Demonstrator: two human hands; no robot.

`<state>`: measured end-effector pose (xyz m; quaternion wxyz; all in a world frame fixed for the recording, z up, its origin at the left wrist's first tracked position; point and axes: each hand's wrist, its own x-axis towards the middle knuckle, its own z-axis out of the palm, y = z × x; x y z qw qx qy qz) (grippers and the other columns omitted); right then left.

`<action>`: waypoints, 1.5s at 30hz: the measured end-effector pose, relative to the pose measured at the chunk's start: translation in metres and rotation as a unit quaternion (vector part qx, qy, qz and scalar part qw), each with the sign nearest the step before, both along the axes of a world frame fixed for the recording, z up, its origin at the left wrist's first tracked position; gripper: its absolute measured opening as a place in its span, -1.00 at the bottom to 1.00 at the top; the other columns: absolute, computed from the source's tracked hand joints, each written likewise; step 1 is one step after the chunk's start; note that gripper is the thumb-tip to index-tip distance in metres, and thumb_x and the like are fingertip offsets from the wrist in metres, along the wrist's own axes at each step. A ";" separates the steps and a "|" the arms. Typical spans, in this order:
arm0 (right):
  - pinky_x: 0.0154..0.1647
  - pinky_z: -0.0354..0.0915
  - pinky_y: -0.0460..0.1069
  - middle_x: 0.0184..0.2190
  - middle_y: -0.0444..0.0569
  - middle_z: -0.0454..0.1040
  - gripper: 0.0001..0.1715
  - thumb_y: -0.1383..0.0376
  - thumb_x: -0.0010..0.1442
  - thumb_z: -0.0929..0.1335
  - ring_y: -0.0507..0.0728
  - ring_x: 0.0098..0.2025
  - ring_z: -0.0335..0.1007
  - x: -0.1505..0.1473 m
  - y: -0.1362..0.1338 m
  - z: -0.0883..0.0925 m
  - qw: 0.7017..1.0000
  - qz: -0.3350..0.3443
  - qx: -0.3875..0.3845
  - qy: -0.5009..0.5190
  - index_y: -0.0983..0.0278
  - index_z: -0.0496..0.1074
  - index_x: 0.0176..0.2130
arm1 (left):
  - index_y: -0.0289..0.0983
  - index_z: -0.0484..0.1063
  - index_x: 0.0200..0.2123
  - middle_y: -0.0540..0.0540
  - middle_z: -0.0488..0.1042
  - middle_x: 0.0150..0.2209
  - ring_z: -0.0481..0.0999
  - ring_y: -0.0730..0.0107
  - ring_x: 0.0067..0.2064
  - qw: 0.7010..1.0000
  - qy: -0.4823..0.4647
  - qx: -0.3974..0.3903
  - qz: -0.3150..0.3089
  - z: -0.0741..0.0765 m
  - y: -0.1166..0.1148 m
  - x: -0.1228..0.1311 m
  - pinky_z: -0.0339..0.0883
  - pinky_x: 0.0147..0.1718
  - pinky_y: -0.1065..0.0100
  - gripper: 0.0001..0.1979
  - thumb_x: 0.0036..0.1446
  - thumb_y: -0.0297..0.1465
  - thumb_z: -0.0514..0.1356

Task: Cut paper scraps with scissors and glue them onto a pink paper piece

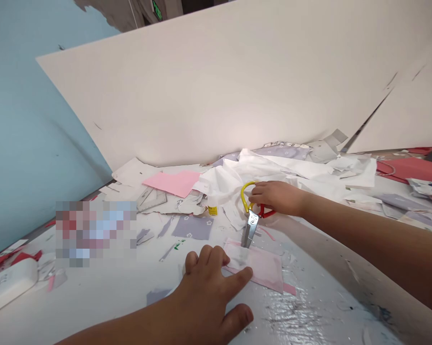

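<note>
My right hand [278,196] grips a pair of scissors [252,227] by its handles, one loop yellow and the other red. The metal blades look closed and point down toward me, their tips over the upper edge of a pale pink rectangular piece of paper [266,268]. My left hand [214,285] is open, palm down, with fingers apart. Its index fingertip reaches onto the pink piece, and its thumb sticks out to the right. A whitish patch covers the upper left part of that piece. A darker pink strip [289,289] shows at its lower right corner.
A grey-purple flowered scrap [193,228] lies behind my left hand. Farther back are a pink sheet [175,182], crumpled white sheets [252,167] and a yellow-labelled item [212,210]. A white board [216,86] stands behind. A white case [13,285] lies left; red paper [417,168] lies right.
</note>
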<state>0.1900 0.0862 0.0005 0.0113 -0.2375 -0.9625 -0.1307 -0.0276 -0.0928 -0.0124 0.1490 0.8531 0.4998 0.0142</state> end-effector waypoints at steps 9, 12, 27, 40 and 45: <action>-0.46 0.04 -0.07 -0.44 -0.04 0.44 -0.85 0.45 0.09 0.26 0.12 -0.36 0.28 0.004 -0.003 0.000 1.000 -0.015 -0.002 -0.013 0.25 0.38 -0.38 | 0.03 0.17 0.09 -0.20 0.17 -0.11 0.14 0.00 -0.02 1.000 0.001 0.002 -0.005 -0.004 0.001 0.000 0.03 -0.15 -0.10 -0.55 0.11 -0.15 0.00; -0.48 0.01 -0.07 -0.45 -0.04 0.44 -0.85 0.44 0.09 0.26 0.11 -0.37 0.28 0.003 -0.003 0.001 1.000 -0.017 0.004 -0.019 0.25 0.39 -0.38 | 0.03 0.18 0.09 -0.19 0.17 -0.12 0.14 0.00 -0.02 1.000 -0.003 -0.001 -0.004 -0.003 0.001 0.001 0.03 -0.15 -0.10 -0.55 0.10 -0.15 0.01; -0.44 0.06 -0.04 -0.38 -0.03 0.45 -0.78 0.49 0.10 0.23 0.15 -0.33 0.24 0.002 -0.003 0.004 1.000 0.010 0.007 -0.024 0.25 0.39 -0.31 | 0.05 0.19 0.07 -0.17 0.18 -0.12 0.13 0.02 -0.02 1.000 -0.013 -0.005 0.012 -0.001 0.000 0.001 0.01 -0.13 -0.09 -0.56 0.09 -0.16 0.03; -0.45 0.05 -0.05 -0.42 -0.04 0.45 -0.80 0.48 0.07 0.24 0.13 -0.35 0.27 0.002 0.004 0.003 1.000 -0.004 0.006 -0.011 0.25 0.38 -0.35 | 0.07 0.19 0.07 -0.15 0.19 -0.12 0.15 0.05 -0.03 1.000 -0.012 -0.004 0.018 -0.003 -0.001 0.002 0.04 -0.12 -0.05 -0.55 0.07 -0.15 0.05; -0.48 0.02 -0.06 -0.43 -0.03 0.44 -0.81 0.46 0.05 0.25 0.12 -0.35 0.29 -0.003 0.005 0.002 1.000 -0.015 -0.003 -0.011 0.24 0.40 -0.36 | 0.04 0.19 0.08 -0.18 0.18 -0.11 0.14 0.02 -0.02 1.000 -0.006 -0.008 0.015 0.001 0.001 0.001 0.01 -0.11 -0.12 -0.55 0.09 -0.15 0.02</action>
